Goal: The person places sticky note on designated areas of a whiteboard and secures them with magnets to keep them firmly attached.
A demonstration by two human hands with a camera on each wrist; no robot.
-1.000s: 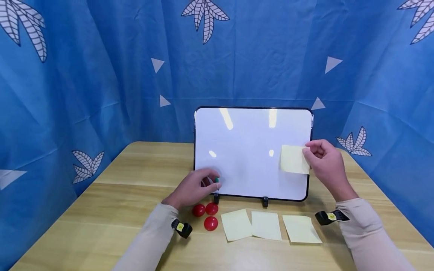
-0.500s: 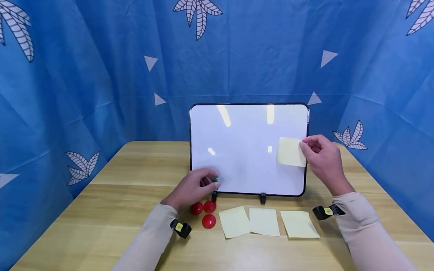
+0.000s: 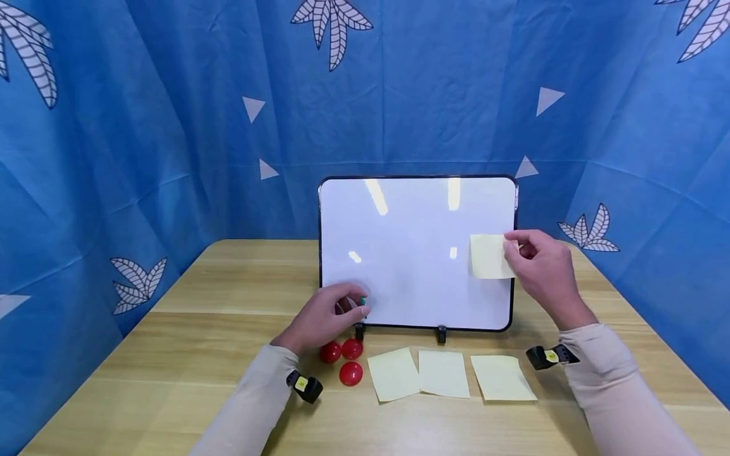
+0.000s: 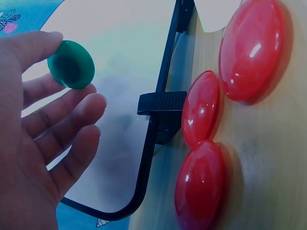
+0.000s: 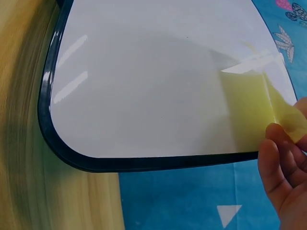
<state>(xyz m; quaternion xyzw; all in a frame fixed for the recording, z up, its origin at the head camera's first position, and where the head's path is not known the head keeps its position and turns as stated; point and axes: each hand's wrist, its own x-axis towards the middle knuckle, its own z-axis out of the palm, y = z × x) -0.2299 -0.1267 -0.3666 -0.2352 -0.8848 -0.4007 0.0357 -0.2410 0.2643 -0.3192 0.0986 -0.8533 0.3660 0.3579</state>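
My left hand [image 3: 327, 316] pinches a green round magnet [image 4: 72, 64] between thumb and fingertips, in front of the lower left of a whiteboard [image 3: 416, 278]. In the left wrist view the other fingers are spread and loosely bent. On the right, my right hand [image 3: 544, 269] pinches the right edge of a pale yellow sticky note [image 3: 489, 256] between thumb and fingers. The note overlaps the board's right side. In the right wrist view its held edge curls away from the board. Whether the whole note touches the board I cannot tell.
Three red domed magnets [image 3: 350, 373] lie on the wooden table [image 3: 228, 354] beside my left wrist. A row of pale yellow notes [image 3: 445, 373] lies before the board. Black feet [image 3: 441, 334] hold the board upright. A blue patterned curtain [image 3: 422, 95] hangs behind and at both sides.
The head view has shifted slightly. Relative to the board, the sticky note in my right hand has risen a little and hangs more level. My left hand stays in place with the magnet.
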